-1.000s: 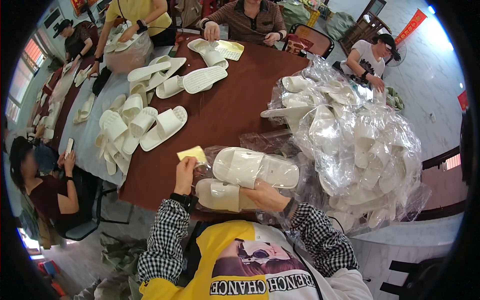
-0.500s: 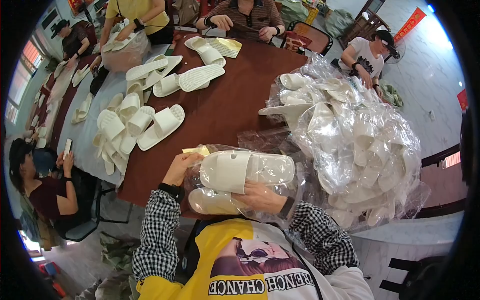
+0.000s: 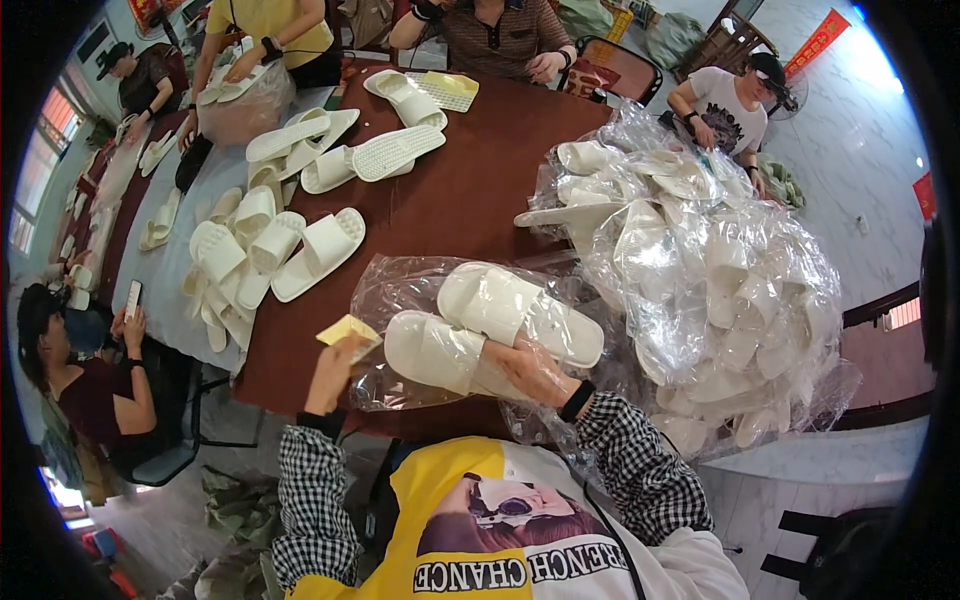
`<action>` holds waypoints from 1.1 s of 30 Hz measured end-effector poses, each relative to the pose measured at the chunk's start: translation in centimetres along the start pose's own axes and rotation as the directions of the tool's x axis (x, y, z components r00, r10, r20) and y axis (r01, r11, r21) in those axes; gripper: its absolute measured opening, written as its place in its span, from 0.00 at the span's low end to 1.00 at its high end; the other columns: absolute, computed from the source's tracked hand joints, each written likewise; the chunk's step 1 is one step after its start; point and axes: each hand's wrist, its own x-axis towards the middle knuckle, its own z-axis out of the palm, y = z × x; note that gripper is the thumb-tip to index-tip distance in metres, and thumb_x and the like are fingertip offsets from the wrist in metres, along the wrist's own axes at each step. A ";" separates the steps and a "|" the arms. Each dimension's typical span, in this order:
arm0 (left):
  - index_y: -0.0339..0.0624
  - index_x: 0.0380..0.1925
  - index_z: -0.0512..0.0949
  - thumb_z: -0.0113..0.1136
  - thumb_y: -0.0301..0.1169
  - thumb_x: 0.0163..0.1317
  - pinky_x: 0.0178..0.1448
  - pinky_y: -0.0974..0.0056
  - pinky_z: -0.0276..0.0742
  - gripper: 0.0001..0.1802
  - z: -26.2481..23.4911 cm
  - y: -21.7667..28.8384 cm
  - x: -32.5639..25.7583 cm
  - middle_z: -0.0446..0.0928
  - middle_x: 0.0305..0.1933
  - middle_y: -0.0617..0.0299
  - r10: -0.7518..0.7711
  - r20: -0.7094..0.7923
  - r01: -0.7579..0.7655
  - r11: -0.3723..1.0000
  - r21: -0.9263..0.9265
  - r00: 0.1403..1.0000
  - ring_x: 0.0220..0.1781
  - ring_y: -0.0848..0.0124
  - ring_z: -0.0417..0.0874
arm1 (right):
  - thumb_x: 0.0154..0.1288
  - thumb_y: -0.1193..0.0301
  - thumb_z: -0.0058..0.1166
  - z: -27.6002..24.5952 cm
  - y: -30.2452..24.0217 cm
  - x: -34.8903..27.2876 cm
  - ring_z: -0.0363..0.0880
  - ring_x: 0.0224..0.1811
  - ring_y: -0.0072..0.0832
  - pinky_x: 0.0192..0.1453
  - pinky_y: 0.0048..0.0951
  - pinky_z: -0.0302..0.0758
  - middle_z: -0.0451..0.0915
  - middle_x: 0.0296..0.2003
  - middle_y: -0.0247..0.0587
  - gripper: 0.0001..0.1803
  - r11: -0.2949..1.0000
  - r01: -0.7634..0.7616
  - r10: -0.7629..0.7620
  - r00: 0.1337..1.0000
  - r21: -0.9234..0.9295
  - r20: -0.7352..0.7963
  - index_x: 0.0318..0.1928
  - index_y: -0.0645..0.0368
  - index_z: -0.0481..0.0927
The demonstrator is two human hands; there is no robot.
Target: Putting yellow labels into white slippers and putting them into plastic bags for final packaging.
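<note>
A pair of white slippers [image 3: 480, 300] lies in a clear plastic bag [image 3: 390, 285] at the table's near edge, soles down and side by side. My right hand [image 3: 535, 372] is closed on the near edge of the slippers; whether its fingers are inside or outside the film I cannot tell. At the bag's left end, my left hand [image 3: 335, 372] pinches a small pale yellow paper slip [image 3: 350, 330], raised just beside the bag.
To the right rises a heap of bagged slippers [image 3: 720, 280]. Loose white slippers [image 3: 270, 240] lie at the left, others farther back beside a yellow label sheet [image 3: 445, 88]. Several people sit or stand around the brown table [image 3: 450, 210].
My left hand has drawn leftward and down from the bag with the yellow slip. The bagged slippers have turned and shifted, with my right hand still on them.
</note>
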 end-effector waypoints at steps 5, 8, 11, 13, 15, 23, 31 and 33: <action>0.29 0.32 0.80 0.54 0.34 0.68 0.37 0.70 0.71 0.16 -0.2 -0.4 0.1 0.80 0.28 0.62 0.423 -0.244 -0.349 0.890 0.295 0.873 0.30 0.78 0.75 | 0.57 0.81 0.50 0.2 1.1 0.1 0.78 0.42 0.49 0.38 0.44 0.74 0.78 0.34 0.54 0.19 0.999 0.032 -0.030 0.994 -0.018 0.110 0.50 0.55 0.76; 0.30 0.31 0.79 0.55 0.31 0.67 0.37 0.70 0.70 0.13 -1.7 2.3 0.0 0.78 0.26 0.65 0.364 -0.131 -0.328 0.914 0.239 0.922 0.30 0.80 0.74 | 0.56 0.81 0.51 1.5 2.6 -0.4 0.78 0.41 0.47 0.38 0.42 0.74 0.78 0.35 0.53 0.17 0.973 -0.111 0.084 0.987 0.205 0.134 0.48 0.57 0.76; 0.32 0.31 0.80 0.55 0.33 0.68 0.32 0.72 0.65 0.14 -3.3 3.4 0.3 0.76 0.25 0.69 0.298 -0.094 -0.274 0.939 0.210 0.950 0.27 0.82 0.70 | 0.55 0.80 0.52 0.6 1.2 0.7 0.78 0.43 0.45 0.41 0.41 0.75 0.79 0.39 0.52 0.17 0.972 0.011 -0.010 1.000 0.236 -0.005 0.47 0.58 0.76; 0.34 0.31 0.80 0.55 0.36 0.70 0.27 0.74 0.59 0.15 -4.0 2.8 0.4 0.73 0.25 0.72 0.221 -0.093 -0.201 0.961 0.190 0.971 0.24 0.84 0.66 | 0.55 0.80 0.52 -0.4 -0.2 1.5 0.78 0.45 0.45 0.43 0.41 0.76 0.79 0.41 0.51 0.17 0.982 0.186 -0.185 0.982 0.033 -0.048 0.47 0.58 0.76; 0.31 0.31 0.81 0.56 0.33 0.68 0.34 0.68 0.71 0.14 -4.0 1.5 0.7 0.79 0.26 0.66 0.462 0.121 -0.469 0.787 0.401 0.878 0.29 0.78 0.75 | 0.55 0.79 0.52 -0.6 -1.1 2.0 0.77 0.48 0.49 0.48 0.42 0.76 0.78 0.46 0.53 0.17 0.943 0.316 -0.317 0.948 -0.105 0.010 0.48 0.59 0.76; 0.29 0.40 0.83 0.55 0.33 0.69 0.47 0.70 0.72 0.15 -7.2 5.8 0.6 0.82 0.36 0.64 0.406 -0.112 -0.380 0.904 0.198 0.907 0.41 0.76 0.78 | 0.60 0.76 0.51 -1.1 0.7 0.8 0.75 0.50 0.51 0.55 0.44 0.73 0.76 0.47 0.55 0.17 0.992 0.062 -0.039 0.980 -0.110 0.197 0.51 0.58 0.76; 0.35 0.49 0.78 0.57 0.34 0.69 0.36 0.74 0.69 0.15 -22.5 2.8 -1.4 0.77 0.33 0.69 0.508 -0.691 -0.448 0.846 0.288 0.514 0.30 0.79 0.74 | 0.62 0.81 0.48 -1.5 1.6 1.3 0.76 0.46 0.50 0.49 0.43 0.74 0.76 0.43 0.55 0.17 0.986 -0.126 0.123 0.992 0.112 0.035 0.52 0.58 0.77; 0.39 0.46 0.79 0.58 0.34 0.68 0.26 0.77 0.59 0.12 -20.4 7.6 -2.2 0.74 0.30 0.73 0.409 -0.708 -0.484 0.868 0.108 0.576 0.22 0.86 0.66 | 0.63 0.80 0.46 -0.7 3.4 0.5 0.76 0.43 0.48 0.46 0.41 0.74 0.76 0.39 0.53 0.16 0.990 -0.112 0.120 0.987 0.081 -0.107 0.51 0.57 0.77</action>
